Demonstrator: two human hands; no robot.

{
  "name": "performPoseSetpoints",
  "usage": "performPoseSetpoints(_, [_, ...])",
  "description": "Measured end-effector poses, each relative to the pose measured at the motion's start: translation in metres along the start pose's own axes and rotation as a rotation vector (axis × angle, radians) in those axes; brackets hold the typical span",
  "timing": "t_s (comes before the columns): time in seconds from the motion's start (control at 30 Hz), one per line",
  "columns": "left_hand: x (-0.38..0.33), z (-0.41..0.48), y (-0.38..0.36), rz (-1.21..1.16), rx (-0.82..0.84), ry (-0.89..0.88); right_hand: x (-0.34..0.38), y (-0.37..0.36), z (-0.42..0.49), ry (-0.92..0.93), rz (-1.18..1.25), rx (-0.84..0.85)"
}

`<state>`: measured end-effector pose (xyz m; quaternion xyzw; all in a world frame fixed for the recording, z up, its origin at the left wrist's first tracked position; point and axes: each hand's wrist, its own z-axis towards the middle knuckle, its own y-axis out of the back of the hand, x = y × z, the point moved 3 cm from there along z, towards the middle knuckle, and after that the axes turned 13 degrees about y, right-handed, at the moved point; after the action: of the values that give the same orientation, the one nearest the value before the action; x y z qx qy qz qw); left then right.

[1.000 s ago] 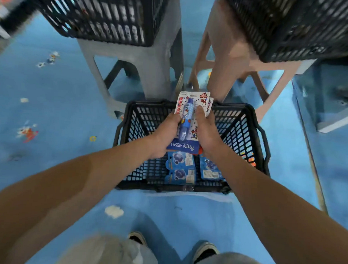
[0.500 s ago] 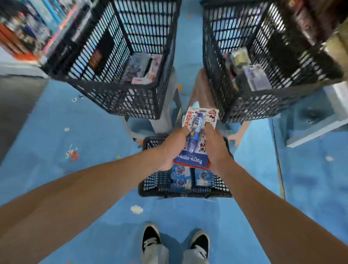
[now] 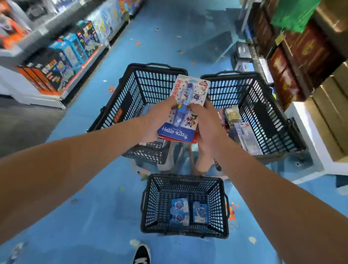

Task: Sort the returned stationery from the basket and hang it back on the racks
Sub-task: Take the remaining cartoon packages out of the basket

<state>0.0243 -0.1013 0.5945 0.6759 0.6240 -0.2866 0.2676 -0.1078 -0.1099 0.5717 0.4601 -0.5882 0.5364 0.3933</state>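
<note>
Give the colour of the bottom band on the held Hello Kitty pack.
Dark blue, white script, on the Hello Kitty pack, head view.

Three baskets stand here: a floor basket (image 3: 184, 178), a left basket (image 3: 143, 87) and a right basket (image 3: 268, 115). Two stools (image 3: 202, 162) sit under the raised pair. Two hands, left hand (image 3: 159, 119) and right hand (image 3: 207, 125), hold several stacked cards (image 3: 181, 112). The floor basket has two blue packs (image 3: 179, 207), maybe three. One shoe (image 3: 142, 255) shows.

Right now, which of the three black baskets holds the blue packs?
The floor basket nearest the shoe; the left basket and right basket sit raised.
</note>
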Motion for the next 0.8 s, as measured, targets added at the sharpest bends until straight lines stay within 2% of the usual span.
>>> performPoseSetpoints(0.17, [-0.038,0.020,0.075,0.016,-0.030,-0.067,0.000,-0.068,0.048,-0.036,-0.038,0.046])
performPoseSetpoints(0.33, [-0.019,0.080,0.154,0.018,-0.090,0.101,-0.066,-0.130,0.093,-0.205,-0.134,0.020])
performPoseSetpoints(0.4, [-0.005,0.111,0.178,0.033,-0.056,0.184,-0.096,-0.144,0.113,-0.274,-0.189,-0.019])
performPoseSetpoints(0.53, [0.025,0.168,0.198,0.050,-0.069,0.318,-0.161,-0.147,0.145,-0.448,-0.306,-0.018])
performPoseSetpoints(0.63, [0.046,0.211,0.194,0.083,0.008,0.430,-0.208,-0.127,0.170,-0.522,-0.426,-0.015])
performPoseSetpoints(0.8, [0.074,0.265,0.181,0.159,0.062,0.516,-0.229,-0.107,0.172,-0.645,-0.389,-0.175])
